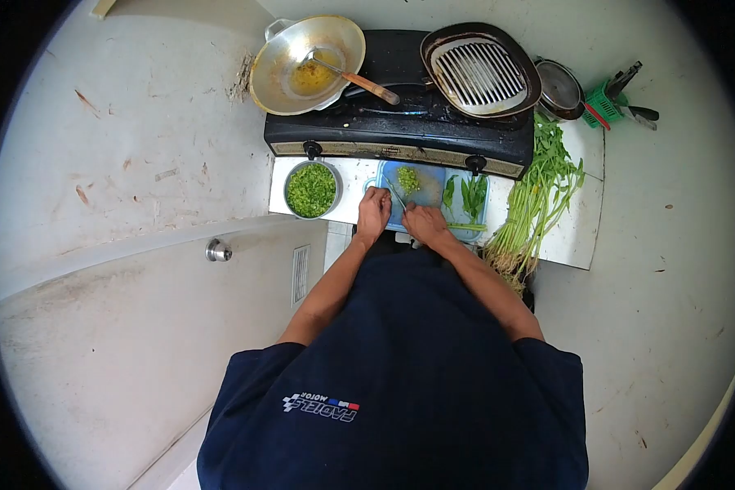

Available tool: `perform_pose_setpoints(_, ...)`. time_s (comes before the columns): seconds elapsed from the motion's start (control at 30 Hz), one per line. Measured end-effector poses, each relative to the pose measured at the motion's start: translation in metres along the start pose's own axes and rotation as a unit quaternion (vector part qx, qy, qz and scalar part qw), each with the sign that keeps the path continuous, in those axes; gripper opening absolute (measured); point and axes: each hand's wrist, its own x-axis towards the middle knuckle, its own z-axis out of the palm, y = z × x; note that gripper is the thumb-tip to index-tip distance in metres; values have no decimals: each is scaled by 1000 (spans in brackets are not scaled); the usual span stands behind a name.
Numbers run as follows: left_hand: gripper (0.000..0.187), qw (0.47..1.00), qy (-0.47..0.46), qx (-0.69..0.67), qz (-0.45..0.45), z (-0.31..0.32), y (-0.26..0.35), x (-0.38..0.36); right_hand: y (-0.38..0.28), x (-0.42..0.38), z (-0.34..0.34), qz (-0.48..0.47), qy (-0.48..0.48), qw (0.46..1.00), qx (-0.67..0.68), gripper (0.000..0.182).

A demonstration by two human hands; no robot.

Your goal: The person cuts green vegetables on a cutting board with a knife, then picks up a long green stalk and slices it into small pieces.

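Observation:
A blue cutting board (433,189) lies in front of the stove. My right hand (425,223) is closed round the handle of a knife (395,193), whose blade points up and left over the board. At the board's left edge, my left hand (374,209) has its fingers pressed together; what they hold, if anything, is too small to make out. Chopped green pieces (408,180) sit just beyond the blade. Green leaves (473,196) and some stems (466,226) lie on the board's right part.
A bowl of chopped greens (311,189) stands left of the board. Behind is a black stove (392,135) bearing a wok (286,49) with a ladle and a grill pan (480,75). Rooted greens (531,204) lie at right, below a lidded pot (559,86) and a green basket (603,104).

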Motion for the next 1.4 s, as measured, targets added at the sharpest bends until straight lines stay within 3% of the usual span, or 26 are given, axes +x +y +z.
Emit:
perform_pose_setpoints(0.27,11,1000,-4,9,-2,0,-1,0,-3,4,4,-31,-6,999,-22,35)
perform_pose_setpoints(0.37,11,1000,-4,7,-3,0,-1,1,-8,15,4,-37,1,999,-38,20)
perform_pose_setpoints(0.47,10,1000,1,8,-8,0,0,1,-11,21,5,-19,27,999,-28,18)
perform_pose_setpoints(0.87,8,1000,-10,2,-25,-1,-4,3,-7,13,5,-32,-45,998,-41,21)
perform_pose_setpoints(1.4,13,1000,-19,-1,1,-7,-4,3,-13,8,-8,9,-9,1000,-23,20)
